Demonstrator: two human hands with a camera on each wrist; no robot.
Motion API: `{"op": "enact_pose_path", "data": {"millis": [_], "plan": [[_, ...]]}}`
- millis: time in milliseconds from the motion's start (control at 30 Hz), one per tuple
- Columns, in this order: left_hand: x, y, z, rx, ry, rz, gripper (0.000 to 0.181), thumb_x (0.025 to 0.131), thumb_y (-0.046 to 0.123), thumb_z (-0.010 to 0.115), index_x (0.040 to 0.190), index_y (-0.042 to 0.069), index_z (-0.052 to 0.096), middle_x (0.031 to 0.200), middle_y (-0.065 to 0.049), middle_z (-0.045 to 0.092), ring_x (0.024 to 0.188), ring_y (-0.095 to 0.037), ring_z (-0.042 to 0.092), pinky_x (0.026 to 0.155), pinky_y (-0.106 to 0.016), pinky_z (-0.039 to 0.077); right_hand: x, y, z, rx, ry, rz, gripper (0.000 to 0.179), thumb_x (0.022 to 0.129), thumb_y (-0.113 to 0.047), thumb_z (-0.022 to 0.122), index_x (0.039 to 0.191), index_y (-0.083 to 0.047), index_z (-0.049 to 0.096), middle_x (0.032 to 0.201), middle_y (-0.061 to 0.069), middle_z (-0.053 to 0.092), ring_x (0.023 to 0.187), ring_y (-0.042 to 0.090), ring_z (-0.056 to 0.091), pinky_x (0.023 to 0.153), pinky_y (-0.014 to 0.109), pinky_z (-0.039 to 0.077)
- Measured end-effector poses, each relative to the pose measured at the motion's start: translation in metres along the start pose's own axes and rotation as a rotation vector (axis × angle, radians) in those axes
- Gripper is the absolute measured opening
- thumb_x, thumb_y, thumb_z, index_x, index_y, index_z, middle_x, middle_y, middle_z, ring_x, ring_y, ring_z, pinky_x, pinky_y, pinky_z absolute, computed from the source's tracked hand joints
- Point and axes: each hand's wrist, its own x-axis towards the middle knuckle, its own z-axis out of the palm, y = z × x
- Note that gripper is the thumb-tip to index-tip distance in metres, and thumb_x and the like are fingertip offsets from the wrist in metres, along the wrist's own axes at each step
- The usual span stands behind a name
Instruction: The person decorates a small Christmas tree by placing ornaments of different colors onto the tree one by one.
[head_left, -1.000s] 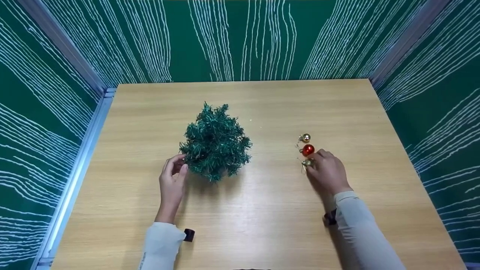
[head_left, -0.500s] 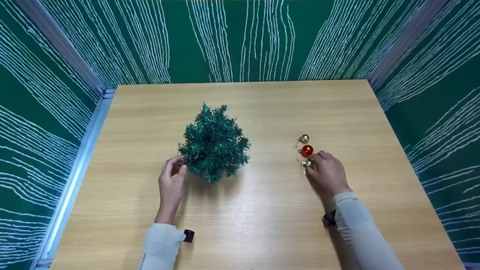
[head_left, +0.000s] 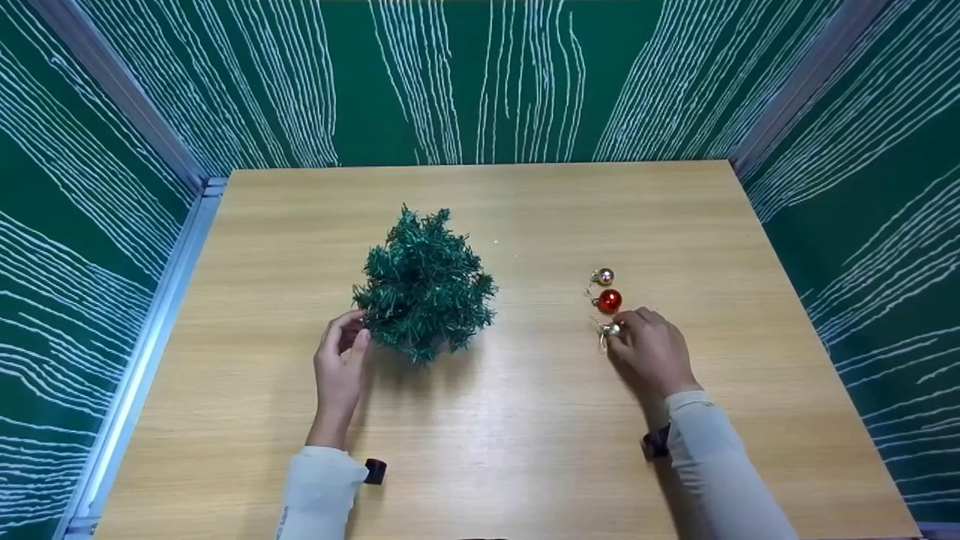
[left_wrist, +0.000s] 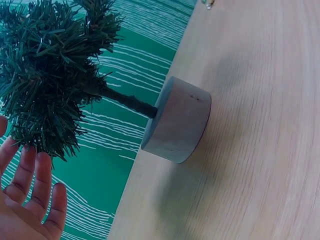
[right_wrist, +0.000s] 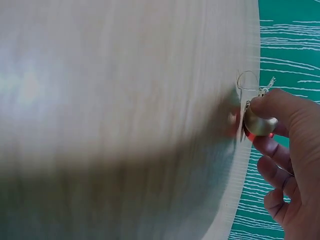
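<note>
A small artificial Christmas tree (head_left: 427, 289) with dark green bristly branches stands left of the table's middle. The left wrist view shows its thin trunk (left_wrist: 127, 101) and round wooden base (left_wrist: 178, 120). My left hand (head_left: 341, 367) is at the tree's left side, its loosely spread fingers (left_wrist: 41, 175) touching the branch tips. On the right, my right hand (head_left: 656, 349) pinches a gold bauble (right_wrist: 260, 121) between thumb and fingers, its string loop (right_wrist: 247, 80) sticking out. Just beyond lie a red bauble (head_left: 610, 301) and another gold bauble (head_left: 606, 276).
The wooden table (head_left: 487, 450) has green walls with white streaks (head_left: 517, 82) behind it and on both sides. A metal rail (head_left: 142, 337) runs along the left edge. Dark wrist cameras (head_left: 376, 471) sit at both sleeves.
The head view has shifted slightly. My right hand has turned the pinched gold bauble a little, so more of it shows. My left hand and the tree stay as they were.
</note>
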Motion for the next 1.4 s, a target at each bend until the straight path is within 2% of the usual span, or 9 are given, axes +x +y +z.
{"op": "enact_pose_path", "data": {"millis": [233, 433, 767, 967, 1200, 1400], "plan": [[0.000, 0.004, -0.001, -0.008, 0.006, -0.011, 0.031, 0.099, 0.008, 0.056, 0.129, 0.000, 0.058, 0.112, -0.013, 0.060, 0.097, -0.016, 0.055, 0.082, -0.019, 0.046, -0.005, -0.005, 0.000, 0.143, -0.018, 0.135, 0.032, 0.083, -0.023, 0.075, 0.111, -0.009, 0.068, 0.098, 0.010, 0.067, 0.082, 0.028, 0.062, 0.074, 0.048, 0.051], [-0.006, 0.026, -0.001, -0.020, 0.001, -0.025, 0.031, 0.099, 0.006, 0.055, 0.128, -0.004, 0.057, 0.113, -0.015, 0.060, 0.098, -0.015, 0.056, 0.085, -0.019, 0.045, -0.006, -0.010, -0.001, 0.242, -0.029, 0.219, 0.033, 0.085, -0.024, 0.075, 0.113, -0.012, 0.067, 0.101, 0.008, 0.068, 0.081, 0.025, 0.062, 0.074, 0.044, 0.050], [-0.006, 0.033, -0.001, -0.037, -0.002, -0.024, 0.029, 0.099, 0.007, 0.055, 0.126, -0.005, 0.057, 0.113, -0.019, 0.059, 0.100, -0.024, 0.055, 0.084, -0.020, 0.046, -0.010, -0.018, -0.001, 0.295, 0.037, 0.236, 0.028, 0.083, -0.022, 0.077, 0.108, -0.013, 0.068, 0.096, 0.004, 0.068, 0.078, 0.021, 0.060, 0.069, 0.034, 0.045], [-0.005, 0.036, 0.000, -0.031, -0.002, -0.045, 0.028, 0.099, 0.007, 0.056, 0.125, -0.003, 0.058, 0.113, -0.017, 0.060, 0.099, -0.019, 0.055, 0.084, -0.020, 0.046, -0.011, -0.025, -0.005, 0.351, 0.080, 0.253, 0.026, 0.082, -0.017, 0.076, 0.106, -0.013, 0.069, 0.094, 0.003, 0.068, 0.077, 0.018, 0.056, 0.065, 0.026, 0.043], [-0.006, 0.038, 0.002, -0.031, 0.007, -0.052, 0.027, 0.098, 0.006, 0.056, 0.123, -0.004, 0.058, 0.110, -0.017, 0.060, 0.099, -0.022, 0.055, 0.084, -0.022, 0.047, -0.010, -0.031, -0.006, 0.413, 0.142, 0.248, 0.025, 0.079, -0.011, 0.078, 0.102, -0.011, 0.070, 0.090, 0.005, 0.069, 0.075, 0.019, 0.056, 0.063, 0.019, 0.040], [-0.007, 0.039, 0.003, -0.023, 0.013, -0.062, 0.026, 0.098, 0.006, 0.056, 0.121, -0.006, 0.058, 0.108, -0.016, 0.060, 0.098, -0.020, 0.055, 0.087, -0.026, 0.046, -0.013, -0.036, -0.007, 0.452, 0.160, 0.249, 0.027, 0.078, -0.007, 0.078, 0.103, -0.009, 0.070, 0.090, 0.005, 0.070, 0.073, 0.019, 0.056, 0.063, 0.016, 0.041]]}}
